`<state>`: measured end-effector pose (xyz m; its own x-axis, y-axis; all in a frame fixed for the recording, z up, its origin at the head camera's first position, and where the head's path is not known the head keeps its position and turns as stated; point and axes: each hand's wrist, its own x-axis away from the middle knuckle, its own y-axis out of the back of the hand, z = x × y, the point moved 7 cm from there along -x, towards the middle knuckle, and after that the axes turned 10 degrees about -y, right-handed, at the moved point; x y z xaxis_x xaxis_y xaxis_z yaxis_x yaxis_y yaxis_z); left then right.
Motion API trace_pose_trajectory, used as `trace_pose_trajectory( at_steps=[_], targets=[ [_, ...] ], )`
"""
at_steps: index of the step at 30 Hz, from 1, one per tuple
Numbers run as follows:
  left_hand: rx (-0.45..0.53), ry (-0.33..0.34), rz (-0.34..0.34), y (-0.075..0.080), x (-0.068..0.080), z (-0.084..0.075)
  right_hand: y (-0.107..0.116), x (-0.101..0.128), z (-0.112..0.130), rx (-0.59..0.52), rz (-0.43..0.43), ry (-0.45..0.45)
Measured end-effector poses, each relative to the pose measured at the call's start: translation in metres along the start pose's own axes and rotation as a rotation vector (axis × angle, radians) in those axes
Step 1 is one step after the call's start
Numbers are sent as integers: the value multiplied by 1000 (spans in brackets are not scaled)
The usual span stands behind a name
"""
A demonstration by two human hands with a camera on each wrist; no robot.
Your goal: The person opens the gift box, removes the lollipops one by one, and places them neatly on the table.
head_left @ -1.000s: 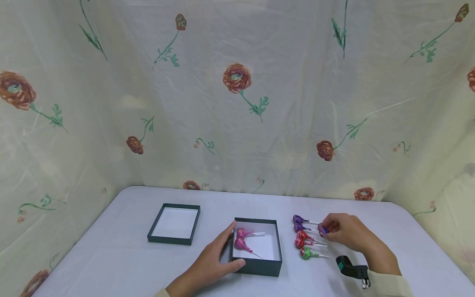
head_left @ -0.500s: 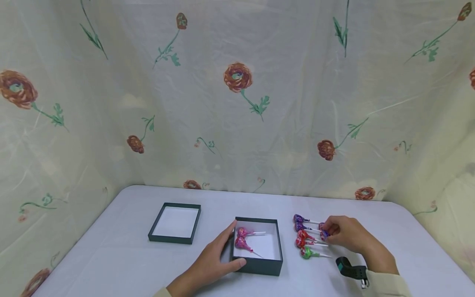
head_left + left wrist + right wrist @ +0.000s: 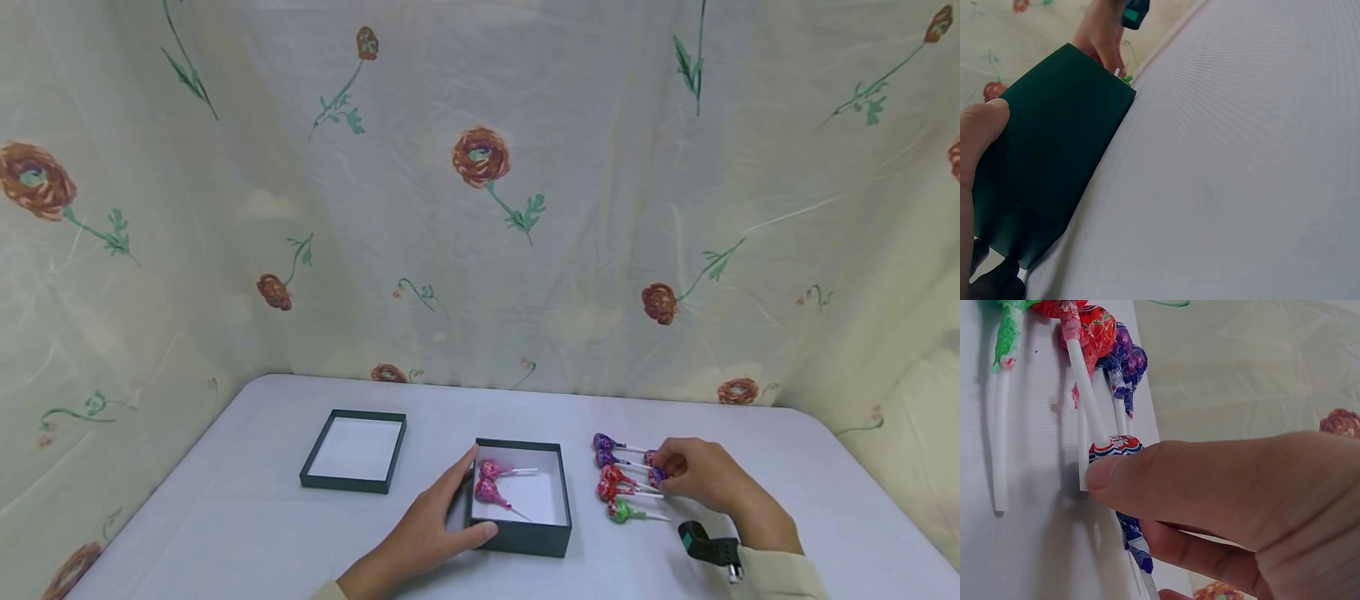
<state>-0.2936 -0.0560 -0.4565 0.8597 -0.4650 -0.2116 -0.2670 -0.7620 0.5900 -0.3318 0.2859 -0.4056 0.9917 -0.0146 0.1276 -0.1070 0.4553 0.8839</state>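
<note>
In the head view my left hand [image 3: 431, 527] holds the dark green box [image 3: 529, 540] at its near left, thumb along the front wall and fingers along the left side. Two pink lollipops [image 3: 489, 490] lie inside the box. To the right, my right hand [image 3: 701, 473] pinches a blue-purple wrapped lollipop [image 3: 1130, 532] by its candy head, low over the table; its stick points back under the palm. Another wrapped head [image 3: 650, 457] shows beside the fingertips. Purple lollipops [image 3: 604, 457], red lollipops [image 3: 609, 483] and a green lollipop [image 3: 619, 511] lie in a column, sticks pointing right.
A shallow dark green lid [image 3: 345, 485] with a white inside lies at the left on the white table [image 3: 225, 517]. A flower-printed curtain [image 3: 585, 208] hangs behind the table and along both sides. A black wrist device [image 3: 708, 546] sits at my right sleeve.
My right hand has come slightly nearer with the blue-purple lollipop, and a second wrapped head now shows beside its fingertips. The left hand and the box have stayed in place.
</note>
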Motion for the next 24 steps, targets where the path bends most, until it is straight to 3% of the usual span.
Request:
trace_pose_trajectory(
  at_steps=[24],
  targets=[
    [5, 2, 7, 0, 0, -1, -2, -6, -6, 12, -19, -6]
  ],
)
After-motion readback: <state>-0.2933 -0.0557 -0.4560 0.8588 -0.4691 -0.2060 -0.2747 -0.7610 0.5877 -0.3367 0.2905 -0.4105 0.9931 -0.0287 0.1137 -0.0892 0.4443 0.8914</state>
